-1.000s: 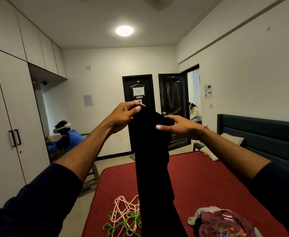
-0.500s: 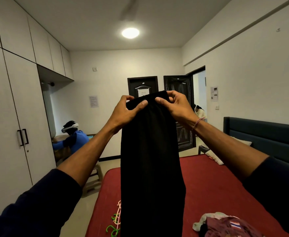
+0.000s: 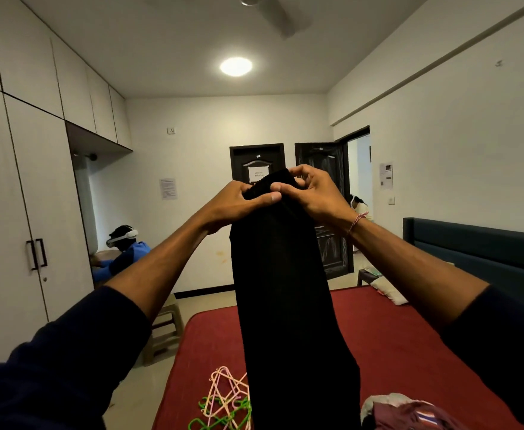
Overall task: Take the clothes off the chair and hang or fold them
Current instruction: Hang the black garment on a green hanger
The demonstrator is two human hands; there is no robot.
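Nearest you, low on the red bed [image 3: 394,352], a heap of unsorted clothes [image 3: 409,412] lies at the right and a tangle of pink and green hangers [image 3: 223,398] at the left, so most of the job looks still to be done: nothing in view is hung or folded yet. Between them hangs the black garment [image 3: 285,305], held up in front of you, its lower end dropping out of sight below the frame. Your left hand [image 3: 239,203] and right hand [image 3: 313,193] are both curled round its top edge, close together, thumbs nearly touching, each grip pinching the cloth. You seem to be lining up the top edge before folding or hanging it. The bed offers bare room beyond the hangers for laying it flat; the headboard [image 3: 477,249] bounds the right, the wardrobe [image 3: 21,212] the left, with a stool [image 3: 164,330] beside the bed's corner.
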